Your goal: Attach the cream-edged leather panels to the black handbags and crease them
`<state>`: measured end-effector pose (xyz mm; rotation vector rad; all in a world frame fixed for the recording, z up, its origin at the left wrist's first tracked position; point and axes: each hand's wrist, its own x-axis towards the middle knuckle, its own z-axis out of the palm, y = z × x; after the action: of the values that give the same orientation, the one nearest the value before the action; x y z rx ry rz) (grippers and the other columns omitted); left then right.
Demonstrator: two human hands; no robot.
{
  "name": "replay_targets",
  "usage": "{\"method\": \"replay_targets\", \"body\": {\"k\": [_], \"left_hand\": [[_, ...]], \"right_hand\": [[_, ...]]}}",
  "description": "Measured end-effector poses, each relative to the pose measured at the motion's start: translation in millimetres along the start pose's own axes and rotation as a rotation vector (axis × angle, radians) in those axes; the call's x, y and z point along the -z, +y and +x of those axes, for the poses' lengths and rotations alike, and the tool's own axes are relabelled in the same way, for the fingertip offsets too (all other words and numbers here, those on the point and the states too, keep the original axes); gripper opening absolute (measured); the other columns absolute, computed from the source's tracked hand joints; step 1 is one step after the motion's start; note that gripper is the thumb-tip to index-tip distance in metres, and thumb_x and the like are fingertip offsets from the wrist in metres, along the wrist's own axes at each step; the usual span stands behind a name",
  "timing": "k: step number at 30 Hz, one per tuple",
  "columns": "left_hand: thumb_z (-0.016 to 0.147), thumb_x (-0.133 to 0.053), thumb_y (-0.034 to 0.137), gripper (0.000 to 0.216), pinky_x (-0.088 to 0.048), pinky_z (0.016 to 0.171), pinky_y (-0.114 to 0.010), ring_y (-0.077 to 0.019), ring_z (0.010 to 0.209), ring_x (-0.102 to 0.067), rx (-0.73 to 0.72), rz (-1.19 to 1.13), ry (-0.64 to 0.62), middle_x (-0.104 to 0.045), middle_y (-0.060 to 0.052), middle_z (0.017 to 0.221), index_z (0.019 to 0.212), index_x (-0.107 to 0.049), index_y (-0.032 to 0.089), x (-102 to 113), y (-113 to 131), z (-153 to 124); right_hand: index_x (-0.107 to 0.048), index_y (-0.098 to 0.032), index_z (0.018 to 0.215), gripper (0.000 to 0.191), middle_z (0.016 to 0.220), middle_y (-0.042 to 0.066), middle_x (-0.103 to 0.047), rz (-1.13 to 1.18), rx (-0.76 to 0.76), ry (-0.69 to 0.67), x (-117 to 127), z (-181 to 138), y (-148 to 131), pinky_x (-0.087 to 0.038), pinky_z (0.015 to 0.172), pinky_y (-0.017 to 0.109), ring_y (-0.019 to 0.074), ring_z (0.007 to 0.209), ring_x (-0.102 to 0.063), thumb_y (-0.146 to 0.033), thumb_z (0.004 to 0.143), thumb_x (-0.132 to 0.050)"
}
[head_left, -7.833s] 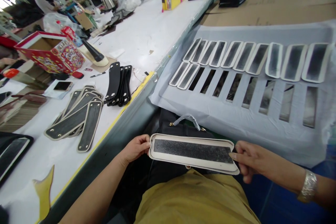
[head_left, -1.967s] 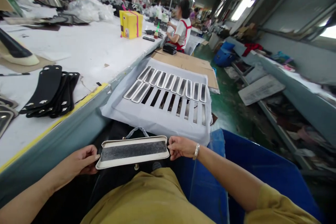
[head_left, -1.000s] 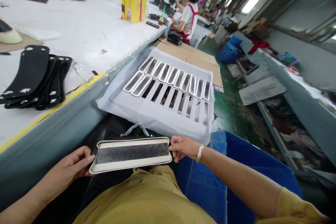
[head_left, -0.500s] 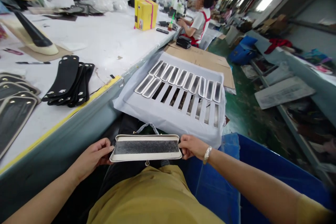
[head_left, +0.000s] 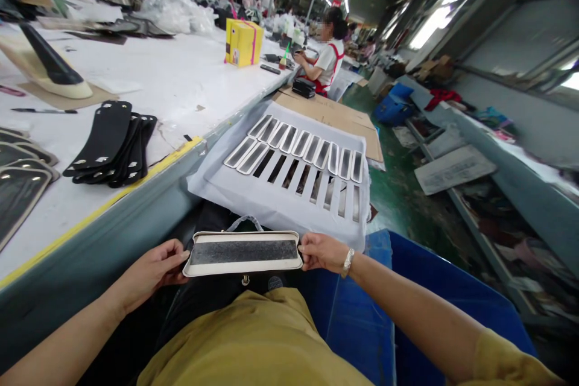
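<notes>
Over my lap I hold a long cream-edged strap piece (head_left: 243, 252) with a dark grey middle, lying flat and level. My left hand (head_left: 156, 268) pinches its left end, fingers closed on it. My right hand (head_left: 321, 251), a silver bracelet at the wrist, grips its right end. Under the piece lies a dark bag with a pale handle (head_left: 244, 223). Just beyond it a white sheet (head_left: 280, 205) carries a row of similar cream-edged pieces (head_left: 298, 143) and a row of dark slots.
A long white table (head_left: 181, 81) runs along my left, bearing a pile of black straps (head_left: 113, 145), grey pieces (head_left: 18, 184) and a yellow box (head_left: 243, 42). A blue bin (head_left: 434, 289) stands at my right. Further along, a person in a red apron (head_left: 326, 60) works. Cardboard (head_left: 330, 114) lies beyond the sheet.
Both hands keep the strap piece by its ends throughout. My view has swung from looking down at the sheet to looking along the aisle; the piece sits slightly further left now.
</notes>
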<state>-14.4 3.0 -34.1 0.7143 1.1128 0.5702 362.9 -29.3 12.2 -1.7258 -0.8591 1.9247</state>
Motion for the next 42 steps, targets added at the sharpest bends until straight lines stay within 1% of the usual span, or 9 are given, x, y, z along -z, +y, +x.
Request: {"method": "replay_targets", "body": {"k": [7, 12, 19, 25, 30, 35, 38, 40, 42], "left_hand": [[0.072, -0.070, 0.038, 0.035, -0.053, 0.061, -0.025, -0.0086, 0.058, -0.053, -0.012, 0.001, -0.044, -0.055, 0.006, 0.064, 0.073, -0.041, 0.020, 8.2, -8.3, 6.0], [0.068, -0.073, 0.039, 0.037, -0.054, 0.060, -0.026, -0.0096, 0.059, -0.054, 0.023, 0.000, -0.013, -0.055, 0.006, 0.063, 0.071, -0.042, 0.020, 6.0, -5.6, 7.7], [0.066, -0.075, 0.042, 0.041, -0.054, 0.059, -0.026, -0.0096, 0.058, -0.053, 0.023, 0.031, 0.007, -0.055, 0.006, 0.062, 0.070, -0.041, 0.019, 3.9, -3.5, 7.3], [0.070, -0.071, 0.042, 0.038, -0.054, 0.063, -0.025, -0.0085, 0.059, -0.053, -0.019, 0.032, -0.021, -0.054, 0.005, 0.064, 0.071, -0.042, 0.019, 10.3, -10.7, 8.5], [0.068, -0.073, 0.040, 0.038, -0.054, 0.063, -0.027, -0.0093, 0.058, -0.054, 0.011, 0.019, -0.014, -0.056, 0.005, 0.064, 0.071, -0.042, 0.019, 6.9, -5.9, 6.1], [0.067, -0.072, 0.041, 0.038, -0.052, 0.059, -0.026, -0.0090, 0.053, -0.053, -0.016, 0.029, 0.005, -0.055, 0.006, 0.060, 0.069, -0.041, 0.020, 0.3, 1.7, 0.7], [0.067, -0.070, 0.044, 0.039, -0.051, 0.056, -0.028, -0.0097, 0.050, -0.052, -0.022, 0.088, 0.042, -0.052, 0.006, 0.056, 0.069, -0.040, 0.020, -3.2, 6.2, -0.2], [0.066, -0.069, 0.046, 0.039, -0.050, 0.055, -0.029, -0.0103, 0.048, -0.050, -0.021, 0.147, 0.071, -0.051, 0.007, 0.053, 0.068, -0.040, 0.020, -4.7, 8.7, 0.2], [0.066, -0.067, 0.047, 0.038, -0.048, 0.052, -0.029, -0.0110, 0.046, -0.049, -0.029, 0.224, 0.087, -0.048, 0.007, 0.051, 0.067, -0.040, 0.020, -5.1, 10.8, 1.2]], "right_hand": [[-0.042, -0.019, 0.075, 0.018, 0.048, -0.006, -0.058, -0.099, -0.059, 0.104, -9.9, 1.1, -8.2, -0.053, 0.051, 0.023, 0.0103, 0.043, -0.060, -0.021, 0.075, -0.059], [-0.043, -0.019, 0.073, 0.011, 0.042, -0.006, -0.054, -0.155, -0.162, 0.180, -16.4, 5.9, -15.9, -0.052, 0.045, 0.024, 0.0130, 0.039, -0.059, -0.015, 0.074, -0.054], [-0.045, -0.018, 0.073, 0.010, 0.044, -0.005, -0.056, -0.134, -0.196, 0.118, -11.4, 5.2, -18.9, -0.055, 0.050, 0.028, 0.0130, 0.040, -0.060, -0.015, 0.074, -0.054], [-0.044, -0.018, 0.077, 0.024, 0.052, -0.006, -0.060, 0.017, -0.050, -0.030, 2.6, 2.9, -3.2, -0.054, 0.059, 0.026, 0.0111, 0.049, -0.063, -0.027, 0.074, -0.066], [-0.044, -0.018, 0.078, 0.030, 0.052, -0.006, -0.060, -0.012, -0.023, -0.007, 2.3, 3.5, 0.9, -0.054, 0.057, 0.025, 0.0108, 0.048, -0.063, -0.034, 0.073, -0.068], [-0.044, -0.019, 0.079, 0.038, 0.053, -0.005, -0.059, -0.247, -0.090, 0.019, 1.8, 2.9, -9.3, -0.051, 0.050, 0.024, 0.0112, 0.045, -0.061, -0.049, 0.071, -0.067], [-0.044, -0.019, 0.078, 0.036, 0.053, -0.004, -0.058, -0.447, -0.068, 0.038, 5.1, 1.8, -21.3, -0.047, 0.046, 0.022, 0.0120, 0.045, -0.060, -0.052, 0.075, -0.060], [-0.044, -0.019, 0.076, 0.033, 0.052, -0.003, -0.056, -0.622, 0.041, 0.091, 5.6, 1.4, -29.9, -0.044, 0.046, 0.024, 0.0127, 0.044, -0.058, -0.050, 0.078, -0.056], [-0.045, -0.020, 0.074, 0.030, 0.055, -0.003, -0.055, -0.811, 0.249, 0.220, 2.3, 2.1, -37.3, -0.043, 0.050, 0.027, 0.0135, 0.048, -0.056, -0.048, 0.079, -0.055]]}}
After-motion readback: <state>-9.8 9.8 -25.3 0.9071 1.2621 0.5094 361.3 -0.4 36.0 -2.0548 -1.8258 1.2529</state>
